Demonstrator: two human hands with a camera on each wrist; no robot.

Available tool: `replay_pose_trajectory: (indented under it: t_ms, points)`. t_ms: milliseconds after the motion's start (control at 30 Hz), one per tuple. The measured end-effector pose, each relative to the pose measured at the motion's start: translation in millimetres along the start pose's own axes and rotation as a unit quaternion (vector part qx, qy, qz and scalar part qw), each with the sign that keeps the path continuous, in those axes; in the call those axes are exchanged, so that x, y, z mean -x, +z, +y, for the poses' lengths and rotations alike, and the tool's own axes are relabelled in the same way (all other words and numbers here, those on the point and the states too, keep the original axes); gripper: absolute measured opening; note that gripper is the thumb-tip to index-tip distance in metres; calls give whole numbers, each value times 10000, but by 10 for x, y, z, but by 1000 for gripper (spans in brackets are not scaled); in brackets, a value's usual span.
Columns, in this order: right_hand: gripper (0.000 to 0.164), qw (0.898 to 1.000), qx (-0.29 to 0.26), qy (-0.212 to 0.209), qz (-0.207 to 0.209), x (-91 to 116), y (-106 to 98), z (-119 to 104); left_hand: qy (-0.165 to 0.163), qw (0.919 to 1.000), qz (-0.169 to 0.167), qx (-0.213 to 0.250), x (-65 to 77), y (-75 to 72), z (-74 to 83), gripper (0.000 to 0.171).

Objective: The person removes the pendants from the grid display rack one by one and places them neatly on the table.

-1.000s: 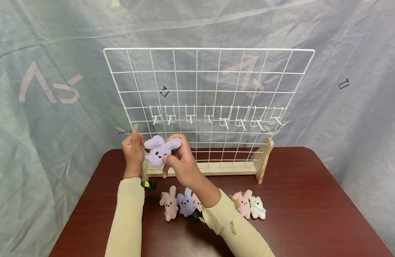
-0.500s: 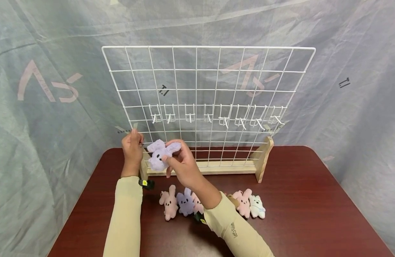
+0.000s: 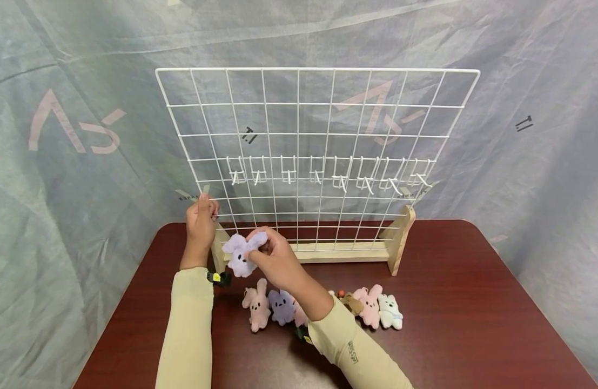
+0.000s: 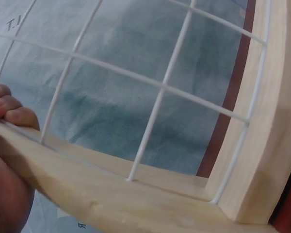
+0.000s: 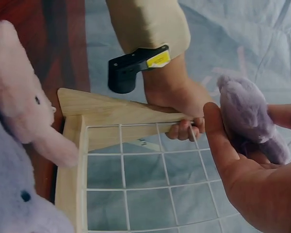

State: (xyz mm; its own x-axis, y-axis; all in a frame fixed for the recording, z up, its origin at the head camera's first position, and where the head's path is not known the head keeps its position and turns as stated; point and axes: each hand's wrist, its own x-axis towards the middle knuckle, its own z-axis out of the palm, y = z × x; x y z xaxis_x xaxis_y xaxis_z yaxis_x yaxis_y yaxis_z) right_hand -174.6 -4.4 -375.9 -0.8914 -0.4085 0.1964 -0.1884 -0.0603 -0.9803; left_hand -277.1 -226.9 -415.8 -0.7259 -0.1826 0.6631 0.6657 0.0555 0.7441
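In the head view my right hand (image 3: 279,262) pinches a light purple plush bunny (image 3: 240,260) between thumb and fingers, in front of the lower left of a white wire grid rack (image 3: 299,134). The right wrist view shows the same plush bunny (image 5: 247,108) against the fingers. My left hand (image 3: 200,224) grips the rack's left edge; in the left wrist view its fingers (image 4: 20,116) curl round the wooden side post (image 4: 87,187). Below the held bunny lie a pink plush bunny (image 3: 257,307) and a darker purple plush bunny (image 3: 282,307) on the table.
A row of several white hooks (image 3: 289,175) hangs on the grid. Partly behind my right forearm lie a brown plush (image 3: 351,303), another pink plush bunny (image 3: 369,308) and a white plush bear (image 3: 390,312). Grey fabric (image 3: 85,216) hangs behind the dark red table (image 3: 454,324).
My right hand has lowered the light purple plush bunny from beside my left hand toward the rack's base, and the bunny has turned more upright. My left hand stays on the rack's edge.
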Motion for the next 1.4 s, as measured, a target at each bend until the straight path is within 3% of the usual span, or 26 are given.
replay_pose_trajectory:
  t_ms: [167, 533, 900, 1033, 1200, 1400]
  points:
    - [24, 9994, 222, 245, -53, 9, 5, 43, -283, 9991, -276, -146, 2, -36, 52, 61]
    - [21, 9966, 616, 499, -237, -10, 22, 148, -675, 9973, -286, 32, -6, -41, 81, 66]
    - [23, 9922, 967, 669, -417, -38, 46, 291, -558, 9979, -221, 249, 9, -37, 62, 64]
    - [24, 9834, 1459, 819, -703, -29, 71, 324, -563, 9980, -129, 256, 10, -34, 65, 64]
    - [21, 9706, 2103, 676, -952, -39, 95, 370, -561, 9982, -90, 182, 15, -26, 73, 65]
    - [22, 9671, 2228, 769, -954, -55, 97, 410, -562, 9983, -116, 76, 26, -35, 77, 66]
